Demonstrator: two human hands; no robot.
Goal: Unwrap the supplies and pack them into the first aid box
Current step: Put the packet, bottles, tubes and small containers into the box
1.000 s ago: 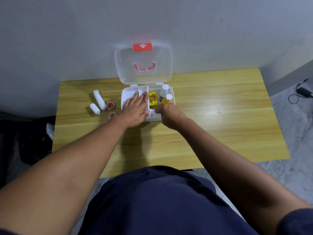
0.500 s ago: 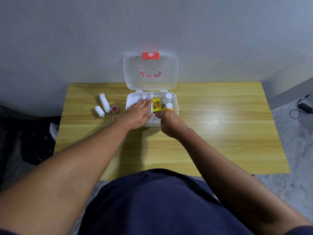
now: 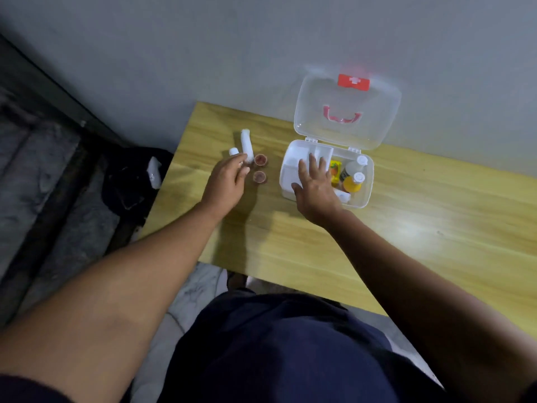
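- Head view: first aid box (image 3: pixel 325 181) sits on the wooden surface (image 3: pixel 406 234) near the wall, clear lid (image 3: pixel 347 114) swung up and back, red latch (image 3: pixel 353 82) at the top edge, red handle (image 3: pixel 343 115) showing through the lid.
- Box interior: white divided tray (image 3: pixel 293 170) fills the left part; right part holds a yellow packet (image 3: pixel 335 170), a white-capped bottle (image 3: pixel 355 167) and an orange bottle (image 3: pixel 354 183), packed side by side. A white item (image 3: pixel 343 195) lies at the front of that section; can't tell what it is.
- Right hand (image 3: pixel 315 187): flat, fingers spread, palm down over the tray and the box's front-left edge. Nothing gripped. Contact with the tray looks likely but can't confirm.
- Left hand (image 3: pixel 225 184): over the surface left of the box, fingers loosely curled and half open, tips at the loose supplies. Holds nothing visible.
- Loose supplies on the surface, left of the box: long white roll (image 3: pixel 246 142) and short white roll (image 3: pixel 233 151) just beside each other, partly hidden by the left fingertips; two small round reddish cups, far cup (image 3: pixel 260 159) and near cup (image 3: pixel 259 177), between the hand and the box.
- Off the surface's left edge: dark bag (image 3: pixel 130 181) on the floor with a small white object (image 3: pixel 154 173) on it.
- Frame is tilted and slightly blurred.
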